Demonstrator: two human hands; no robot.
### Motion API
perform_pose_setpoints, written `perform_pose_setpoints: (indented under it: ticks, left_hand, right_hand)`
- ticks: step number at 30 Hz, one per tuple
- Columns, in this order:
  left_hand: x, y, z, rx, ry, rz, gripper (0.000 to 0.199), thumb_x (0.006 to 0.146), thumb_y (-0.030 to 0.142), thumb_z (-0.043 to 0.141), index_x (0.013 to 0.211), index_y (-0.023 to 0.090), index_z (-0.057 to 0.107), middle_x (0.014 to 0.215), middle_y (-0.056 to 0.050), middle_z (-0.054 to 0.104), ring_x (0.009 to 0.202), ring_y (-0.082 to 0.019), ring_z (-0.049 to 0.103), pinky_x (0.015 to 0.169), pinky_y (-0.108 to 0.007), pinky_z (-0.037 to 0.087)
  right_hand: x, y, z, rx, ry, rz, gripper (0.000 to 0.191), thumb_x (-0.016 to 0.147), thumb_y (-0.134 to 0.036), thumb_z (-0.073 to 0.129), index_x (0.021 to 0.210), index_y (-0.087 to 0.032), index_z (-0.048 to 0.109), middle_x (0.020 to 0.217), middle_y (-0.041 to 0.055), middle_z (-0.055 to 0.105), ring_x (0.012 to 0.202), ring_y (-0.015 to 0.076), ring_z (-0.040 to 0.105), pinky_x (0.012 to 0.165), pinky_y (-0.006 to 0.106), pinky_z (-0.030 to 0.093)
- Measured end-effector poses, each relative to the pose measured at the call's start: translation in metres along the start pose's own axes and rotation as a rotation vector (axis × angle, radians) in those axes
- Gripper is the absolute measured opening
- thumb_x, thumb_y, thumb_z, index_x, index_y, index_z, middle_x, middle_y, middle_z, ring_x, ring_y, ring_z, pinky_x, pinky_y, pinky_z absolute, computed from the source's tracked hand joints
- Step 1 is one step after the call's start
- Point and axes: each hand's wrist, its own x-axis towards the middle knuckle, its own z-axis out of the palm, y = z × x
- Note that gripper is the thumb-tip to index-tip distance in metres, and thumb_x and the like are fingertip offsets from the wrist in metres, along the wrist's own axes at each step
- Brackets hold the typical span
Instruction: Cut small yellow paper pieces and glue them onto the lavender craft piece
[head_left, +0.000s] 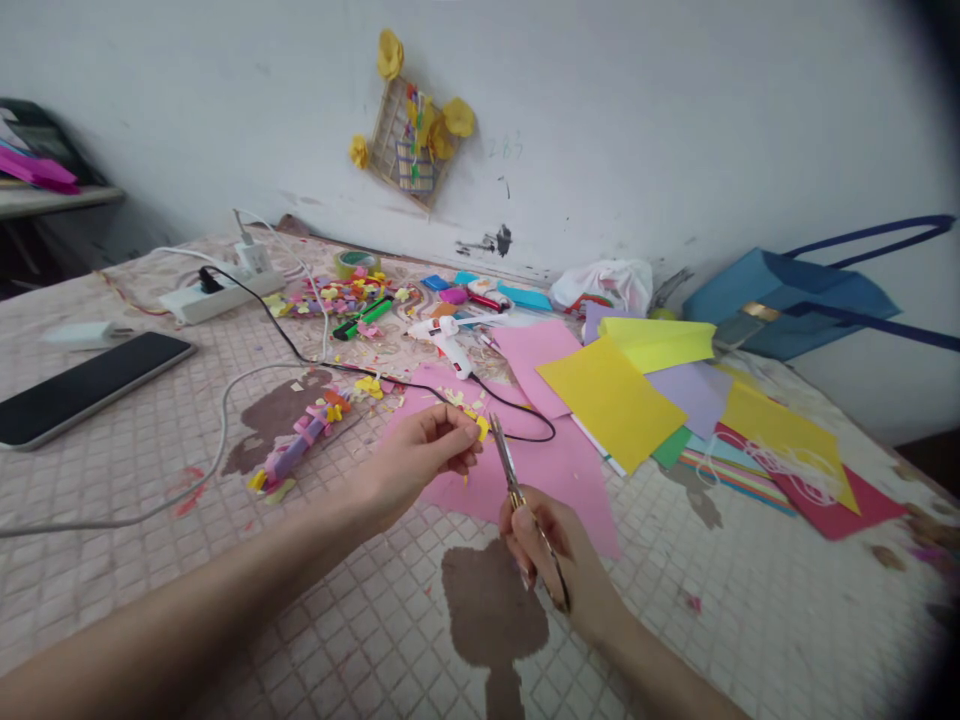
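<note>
Pinched between the thumb and fingers of my left hand [431,450] is a small yellow paper piece [482,428]. My right hand [551,540] is wrapped round the handles of a pair of scissors [507,462], whose blades point up and away, close beside the yellow piece. The blades look nearly closed; I cannot tell whether they touch the piece. Beneath both hands lies a pink sheet [525,480] with small yellow scraps on it. To the left, a purple paper stick [296,450] with pink bands and yellow and orange bits rests on the tablecloth.
A white glue gun [448,345] trails a black cord across the pink sheet. Paper flowers [345,293] and a green cutter [364,318] lie behind. Coloured sheets [611,400] and a blue bag [787,300] are right; a phone [94,385] and power strip [221,290] left.
</note>
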Motion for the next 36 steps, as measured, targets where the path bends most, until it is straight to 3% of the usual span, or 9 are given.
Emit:
perform_pose_setpoints:
  ticks: [7, 14, 36]
  left_hand:
    - [-0.0022, -0.0031, 0.0016, 0.013, -0.012, 0.030, 0.017, 0.080, 0.030, 0.059, 0.075, 0.015, 0.055, 0.069, -0.001, 0.059, 0.062, -0.010, 0.053, 0.064, -0.026, 0.043]
    - [-0.0019, -0.0038, 0.0033, 0.031, 0.058, 0.011, 0.015, 0.078, 0.029, 0.061, 0.076, 0.015, 0.056, 0.075, -0.003, 0.062, 0.070, -0.013, 0.058, 0.069, -0.028, 0.045]
    - [-0.0027, -0.0059, 0.0043, 0.021, 0.059, 0.028, 0.014, 0.080, 0.026, 0.059, 0.077, 0.014, 0.054, 0.074, -0.002, 0.063, 0.069, -0.011, 0.059, 0.069, -0.026, 0.047]
  right_hand:
    - [0.0017, 0.0037, 0.0022, -0.040, 0.023, -0.002, 0.045, 0.082, -0.060, 0.042, 0.068, -0.018, 0.045, 0.050, -0.0069, 0.034, 0.044, 0.0092, 0.034, 0.043, 0.023, 0.026]
    - [0.0029, 0.0040, 0.0017, -0.030, 0.031, 0.026, 0.048, 0.079, -0.065, 0.042, 0.064, -0.020, 0.040, 0.049, -0.0076, 0.031, 0.042, 0.0083, 0.032, 0.041, 0.022, 0.025]
    - [0.0024, 0.0066, 0.0013, -0.031, 0.043, 0.032, 0.041, 0.083, -0.055, 0.046, 0.062, -0.020, 0.038, 0.049, -0.0079, 0.032, 0.041, 0.0073, 0.031, 0.040, 0.021, 0.024]
